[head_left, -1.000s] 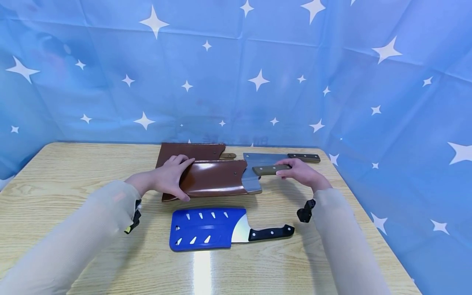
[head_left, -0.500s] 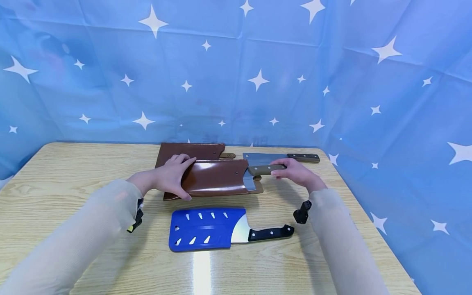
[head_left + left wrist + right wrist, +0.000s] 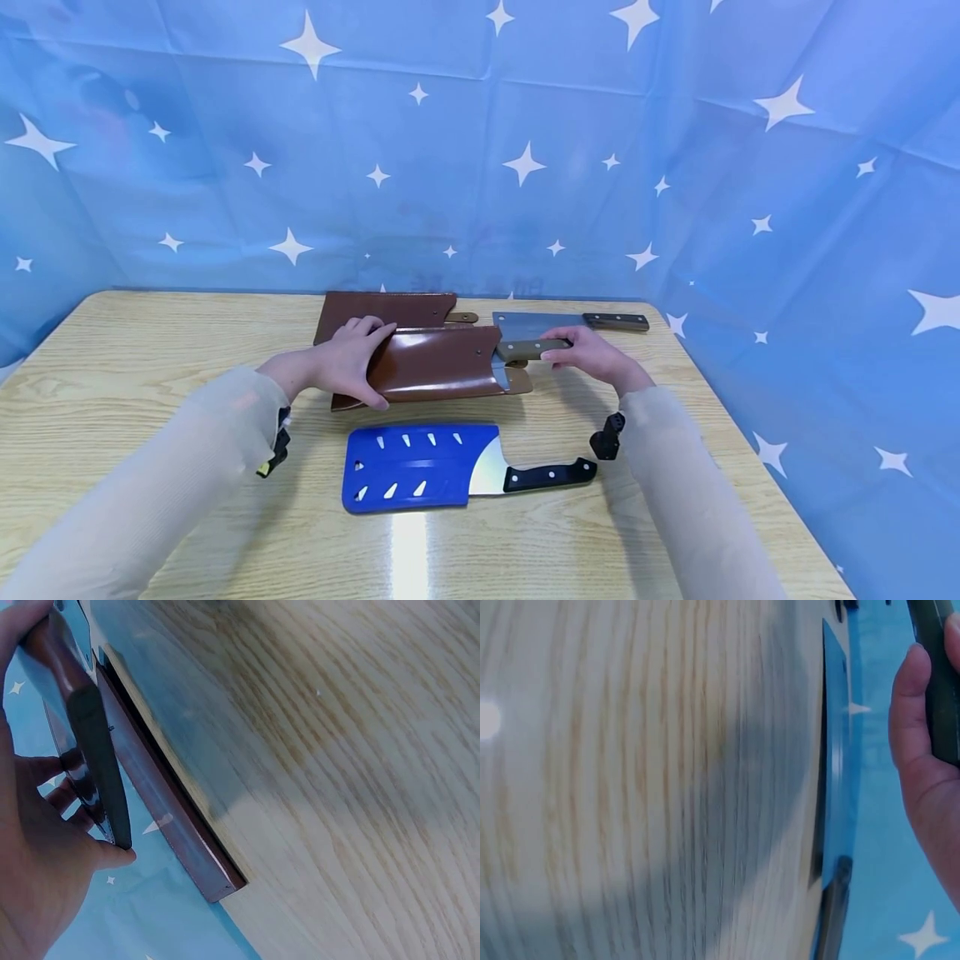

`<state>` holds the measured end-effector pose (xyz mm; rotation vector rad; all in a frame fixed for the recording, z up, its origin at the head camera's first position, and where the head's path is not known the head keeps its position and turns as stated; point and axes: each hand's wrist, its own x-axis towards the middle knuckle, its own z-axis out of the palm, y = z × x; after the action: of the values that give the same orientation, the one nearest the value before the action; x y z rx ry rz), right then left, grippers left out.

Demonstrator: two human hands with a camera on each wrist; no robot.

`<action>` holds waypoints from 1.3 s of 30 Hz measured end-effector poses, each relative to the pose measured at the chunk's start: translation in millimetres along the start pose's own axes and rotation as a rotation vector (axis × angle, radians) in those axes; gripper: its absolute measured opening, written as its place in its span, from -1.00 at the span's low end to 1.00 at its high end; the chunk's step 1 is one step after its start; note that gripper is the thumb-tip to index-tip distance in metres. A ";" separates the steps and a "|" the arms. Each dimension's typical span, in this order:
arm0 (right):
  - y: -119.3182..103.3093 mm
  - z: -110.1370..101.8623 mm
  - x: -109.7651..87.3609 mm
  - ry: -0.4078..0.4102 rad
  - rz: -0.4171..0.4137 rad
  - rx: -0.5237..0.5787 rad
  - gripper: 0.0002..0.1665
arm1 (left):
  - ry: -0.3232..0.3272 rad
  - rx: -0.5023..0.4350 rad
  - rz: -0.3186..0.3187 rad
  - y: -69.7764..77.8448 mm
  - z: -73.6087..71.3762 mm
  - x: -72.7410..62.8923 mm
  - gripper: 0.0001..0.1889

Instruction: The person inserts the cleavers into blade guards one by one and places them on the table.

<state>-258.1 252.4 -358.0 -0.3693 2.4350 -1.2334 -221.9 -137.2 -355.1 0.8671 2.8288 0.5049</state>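
My left hand (image 3: 341, 362) grips the closed end of a glossy brown leather sheath (image 3: 438, 362), thumb along the near edge and fingers over the far one. In the left wrist view the sheath (image 3: 97, 750) is tilted up off the table, between thumb and fingers. A cleaver (image 3: 501, 372) is mostly inside the sheath; just a sliver of its blade shows at the mouth. With my right hand (image 3: 588, 358) I hold its olive-brown handle (image 3: 525, 348). In the right wrist view the thumb lies along that handle (image 3: 941, 705).
Behind lie a second brown sheath (image 3: 397, 308) and a bare cleaver (image 3: 536, 322) with a dark handle. In front rests a black-handled cleaver (image 3: 547, 477) whose blade sits in a blue plastic guard (image 3: 420, 467). A starry blue curtain (image 3: 480, 167) borders the wooden table (image 3: 187, 333).
My right hand has moved left, and the cleaver blade has slid deeper into the brown sheath, so less metal shows. The left hand has hardly moved.
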 end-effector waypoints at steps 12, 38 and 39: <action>-13.5 16.8 7.1 -0.029 0.015 -0.003 -0.43 | -0.001 0.003 0.025 4.8 5.7 6.5 0.18; 2.5 23.5 15.0 -0.079 -0.012 -0.105 -0.41 | -0.068 0.001 0.005 -8.8 31.9 5.0 0.20; 3.6 23.7 15.4 -0.076 -0.016 -0.114 -0.42 | -0.073 0.000 0.002 -9.0 32.5 4.8 0.20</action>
<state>-261.3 231.5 -377.0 -0.4600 2.4477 -1.0693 -223.1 -132.6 -388.8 0.8709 2.7622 0.4633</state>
